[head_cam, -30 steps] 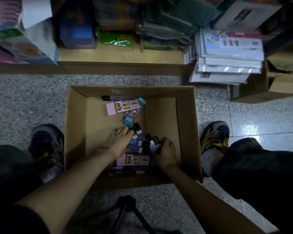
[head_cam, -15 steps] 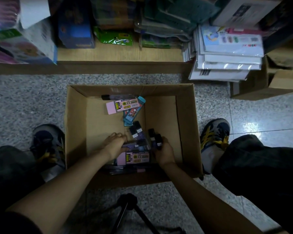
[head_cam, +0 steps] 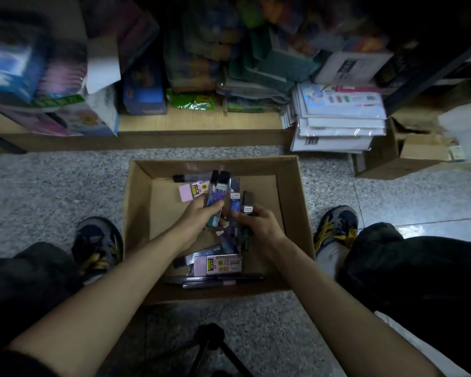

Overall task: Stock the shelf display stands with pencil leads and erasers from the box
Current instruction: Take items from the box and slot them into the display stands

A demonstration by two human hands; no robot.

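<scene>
Two hands are gripping pencil lead cases [head_cam: 218,190] over the middle of the box [head_cam: 289,200], left hand [head_cam: 195,220] and right hand [head_cam: 257,223] side by side, long axes pointing toward its far wall.

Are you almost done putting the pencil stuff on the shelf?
Only starting, it seems. No display stand is in view, so nothing looks stocked. The left hand and right hand each grip a few lead cases above the box. Pink erasers are left inside.
</scene>
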